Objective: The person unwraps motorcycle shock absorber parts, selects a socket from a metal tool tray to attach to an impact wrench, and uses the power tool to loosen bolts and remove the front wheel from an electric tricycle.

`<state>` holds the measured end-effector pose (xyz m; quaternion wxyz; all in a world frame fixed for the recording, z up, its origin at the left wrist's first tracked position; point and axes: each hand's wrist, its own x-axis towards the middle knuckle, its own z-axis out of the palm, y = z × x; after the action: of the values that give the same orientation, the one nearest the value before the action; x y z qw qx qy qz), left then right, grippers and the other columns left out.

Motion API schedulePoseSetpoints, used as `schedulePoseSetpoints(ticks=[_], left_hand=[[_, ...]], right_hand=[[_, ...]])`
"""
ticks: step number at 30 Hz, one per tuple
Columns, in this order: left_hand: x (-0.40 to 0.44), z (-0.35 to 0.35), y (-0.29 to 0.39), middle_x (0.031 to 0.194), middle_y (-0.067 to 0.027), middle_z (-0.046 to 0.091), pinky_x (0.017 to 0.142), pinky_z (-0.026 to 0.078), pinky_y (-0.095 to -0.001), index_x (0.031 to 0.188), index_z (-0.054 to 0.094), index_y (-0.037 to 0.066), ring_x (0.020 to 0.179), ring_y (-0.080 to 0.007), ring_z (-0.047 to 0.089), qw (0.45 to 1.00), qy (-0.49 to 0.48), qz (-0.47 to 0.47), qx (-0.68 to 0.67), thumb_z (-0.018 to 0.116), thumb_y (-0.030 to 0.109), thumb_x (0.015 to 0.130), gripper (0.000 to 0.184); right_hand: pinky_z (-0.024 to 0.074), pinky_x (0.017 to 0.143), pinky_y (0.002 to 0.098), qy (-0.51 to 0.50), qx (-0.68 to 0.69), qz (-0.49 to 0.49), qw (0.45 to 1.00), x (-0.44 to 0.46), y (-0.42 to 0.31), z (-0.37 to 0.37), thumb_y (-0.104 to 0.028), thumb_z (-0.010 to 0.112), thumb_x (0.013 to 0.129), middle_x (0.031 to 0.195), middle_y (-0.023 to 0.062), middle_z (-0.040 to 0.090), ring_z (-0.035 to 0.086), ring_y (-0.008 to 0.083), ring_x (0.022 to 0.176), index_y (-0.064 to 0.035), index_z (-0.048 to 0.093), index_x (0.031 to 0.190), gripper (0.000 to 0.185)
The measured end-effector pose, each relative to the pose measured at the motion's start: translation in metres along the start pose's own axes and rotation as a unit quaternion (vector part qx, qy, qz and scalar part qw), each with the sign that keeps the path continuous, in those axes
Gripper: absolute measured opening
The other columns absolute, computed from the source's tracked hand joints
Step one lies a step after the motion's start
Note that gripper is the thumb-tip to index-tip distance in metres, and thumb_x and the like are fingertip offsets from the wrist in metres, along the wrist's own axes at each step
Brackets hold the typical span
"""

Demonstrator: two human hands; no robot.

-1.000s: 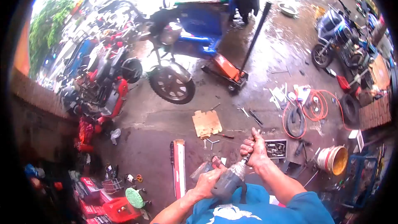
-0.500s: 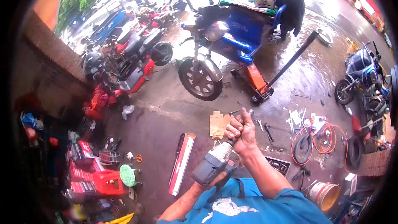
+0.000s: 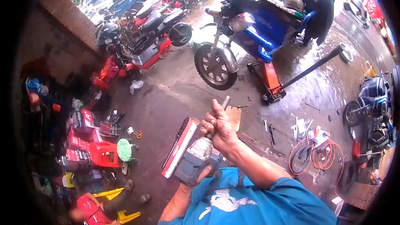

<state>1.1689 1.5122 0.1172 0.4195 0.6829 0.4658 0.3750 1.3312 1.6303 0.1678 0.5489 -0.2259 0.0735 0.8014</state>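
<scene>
A grey cordless impact wrench (image 3: 192,161) is held up in front of my chest, its nose tilted up and away to the right. My left hand (image 3: 203,175) is wrapped round its handle, mostly hidden behind the body. Around the metal shaft at the nose, my right hand (image 3: 221,127) is closed, and the shaft's end (image 3: 226,101) sticks out above the fist. Beyond the fist a piece of cardboard (image 3: 234,118) lies on the floor. To the left of the wrench lies a long red and white box (image 3: 180,150).
Ahead, a blue three-wheeler (image 3: 262,25) stands by an orange floor jack (image 3: 271,77). Parked scooters (image 3: 150,54) line the left. Spanners (image 3: 265,125) and a coiled orange hose (image 3: 333,150) lie to the right. At lower left, a person in red (image 3: 92,210) is near a green-topped stool (image 3: 124,150).
The view has turned, so the three-wheeler sits farther right and a person appears at lower left. Both hands and the impact wrench have shifted left in view; each hand keeps its grip.
</scene>
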Motion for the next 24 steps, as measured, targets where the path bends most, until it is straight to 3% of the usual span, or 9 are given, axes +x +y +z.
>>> schedulePoseSetpoints(ticks=[9, 12, 15, 19, 22, 24], left_hand=[[0.034, -0.071, -0.054, 0.119, -0.0096, 0.054, 0.097, 0.040, -0.0381, 0.131, 0.045, 0.002, 0.111, -0.0237, 0.050, 0.988, -0.007, -0.100, -0.119, 0.066, 0.015, 0.075, 0.061], [0.062, -0.099, -0.054, 0.115, -0.0095, 0.056, 0.096, 0.041, -0.0383, 0.127, 0.048, 0.002, 0.109, -0.0239, 0.052, 1.000, 0.001, -0.023, -0.005, 0.067, 0.015, 0.074, 0.057], [0.086, -0.129, -0.057, 0.114, -0.0095, 0.056, 0.096, 0.042, -0.0383, 0.126, 0.049, 0.002, 0.108, -0.0232, 0.052, 1.000, -0.022, -0.014, 0.013, 0.067, 0.014, 0.075, 0.056], [0.099, -0.159, -0.091, 0.114, -0.0085, 0.056, 0.095, 0.042, -0.0377, 0.126, 0.051, 0.003, 0.108, -0.0223, 0.052, 0.992, -0.026, -0.067, -0.101, 0.067, 0.012, 0.077, 0.052], [0.108, -0.171, -0.102, 0.112, -0.0072, 0.057, 0.094, 0.043, -0.0371, 0.124, 0.051, 0.004, 0.105, -0.0221, 0.053, 0.994, -0.005, -0.048, -0.102, 0.066, 0.011, 0.077, 0.050], [0.108, -0.182, -0.118, 0.110, -0.0071, 0.057, 0.093, 0.043, -0.0371, 0.124, 0.051, 0.003, 0.103, -0.0220, 0.053, 0.995, -0.041, -0.040, -0.079, 0.066, 0.011, 0.077, 0.051]], right_hand=[[0.0456, 0.051, 0.0326, 0.026, -0.003, 0.013, 1.000, 0.078, 0.040, 0.043, -0.039, 0.065, 0.091, 0.057, -0.0036, 0.037, 0.043, 0.0116, 0.050, -0.0174, 0.043, 0.083, 0.032], [0.0467, 0.052, 0.0333, 0.042, -0.004, 0.013, 0.999, 0.108, 0.051, 0.056, -0.039, 0.065, 0.091, 0.057, -0.0033, 0.038, 0.044, 0.0119, 0.050, -0.0169, 0.043, 0.082, 0.032], [0.0476, 0.054, 0.0341, 0.051, -0.006, 0.002, 0.999, 0.135, 0.064, 0.067, -0.040, 0.064, 0.091, 0.056, -0.0032, 0.038, 0.044, 0.0121, 0.050, -0.0164, 0.043, 0.081, 0.033], [0.0482, 0.054, 0.0345, 0.067, -0.010, -0.028, 0.997, 0.163, 0.079, 0.085, -0.040, 0.063, 0.091, 0.056, -0.0031, 0.039, 0.045, 0.0122, 0.051, -0.0159, 0.042, 0.081, 0.034], [0.0483, 0.055, 0.0346, 0.073, -0.009, -0.042, 0.996, 0.182, 0.089, 0.090, -0.040, 0.063, 0.092, 0.057, -0.0032, 0.039, 0.045, 0.0122, 0.051, -0.0158, 0.042, 0.081, 0.034], [0.0483, 0.055, 0.0346, 0.078, -0.012, -0.047, 0.996, 0.190, 0.095, 0.092, -0.040, 0.062, 0.092, 0.057, -0.0032, 0.039, 0.044, 0.0121, 0.051, -0.0158, 0.042, 0.083, 0.033]])
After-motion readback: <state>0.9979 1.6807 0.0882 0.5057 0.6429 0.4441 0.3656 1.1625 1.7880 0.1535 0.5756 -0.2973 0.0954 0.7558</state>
